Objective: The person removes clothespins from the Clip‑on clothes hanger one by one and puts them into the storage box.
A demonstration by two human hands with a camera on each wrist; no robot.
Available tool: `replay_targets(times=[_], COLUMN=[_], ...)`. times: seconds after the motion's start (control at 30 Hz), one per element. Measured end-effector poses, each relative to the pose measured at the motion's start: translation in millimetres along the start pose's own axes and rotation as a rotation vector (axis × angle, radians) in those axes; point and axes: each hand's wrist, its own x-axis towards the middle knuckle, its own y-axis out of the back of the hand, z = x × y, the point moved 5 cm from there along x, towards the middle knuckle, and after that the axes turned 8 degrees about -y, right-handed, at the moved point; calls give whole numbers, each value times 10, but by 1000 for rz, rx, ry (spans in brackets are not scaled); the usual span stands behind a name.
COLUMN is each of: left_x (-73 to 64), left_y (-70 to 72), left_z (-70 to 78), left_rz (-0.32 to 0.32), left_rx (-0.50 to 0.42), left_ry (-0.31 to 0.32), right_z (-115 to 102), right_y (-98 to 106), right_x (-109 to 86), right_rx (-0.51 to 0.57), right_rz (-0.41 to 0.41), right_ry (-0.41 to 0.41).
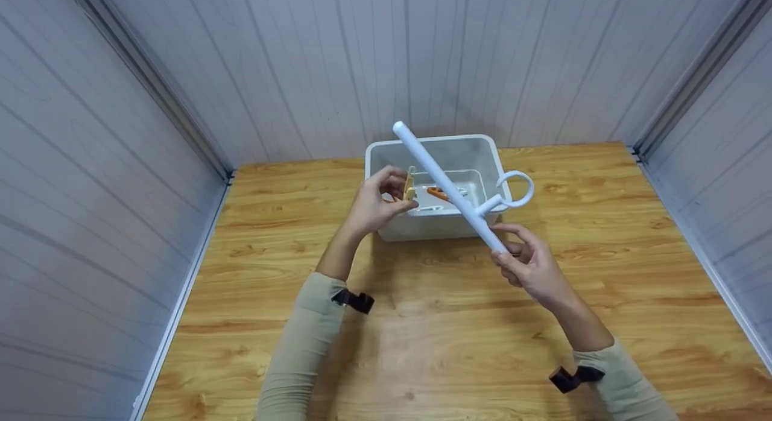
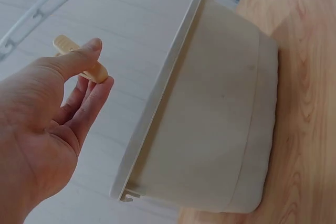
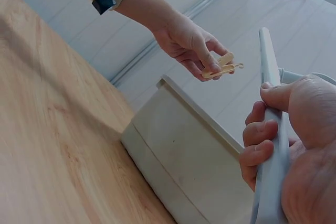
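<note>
My left hand [image 1: 375,205] pinches a pale yellow clothespin [image 1: 410,184] between thumb and fingertips, above the near left part of a white plastic bin [image 1: 422,229]. In the right wrist view the yellow clothespin [image 3: 223,68] shows its two legs and a small loop at one end. My right hand [image 1: 534,269] grips the lower end of a white hanger [image 1: 435,170], a straight bar with a short stem and a ring-shaped hook [image 1: 532,189]. The bar slants up to the left across the bin. Inside the bin lies an orange clothespin [image 1: 436,193], partly hidden by the bar.
The bin stands on a wood-grain tabletop [image 1: 434,336] near the back wall panel [image 1: 301,65]. Side panels rise at left and right. Other small pale items in the bin are too unclear to name. A black strap [image 1: 354,300] circles each sleeve.
</note>
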Motion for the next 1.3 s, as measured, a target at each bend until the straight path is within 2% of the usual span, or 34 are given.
replay_targets(times=[0.3,0.6,1.07,1.2,1.3], left_x=[188,381,425,418,419], left_y=[61,59,26,32,45], left_z=[-172,-287,-397,-427,-443], left_rz=[27,29,-12,10,56], left_rx=[31,51,27,3,-49], left_ry=[108,152,216,245,245], right_z=[24,45,63,65,63], right_y=[151,233,308,335,351], right_x=[-101,-168,-200,-202,-199], right_rx=[9,40,27,23,27], right_rz=[87,141,167,180,184], right_ry=[-80,-93,-94,-95,-88])
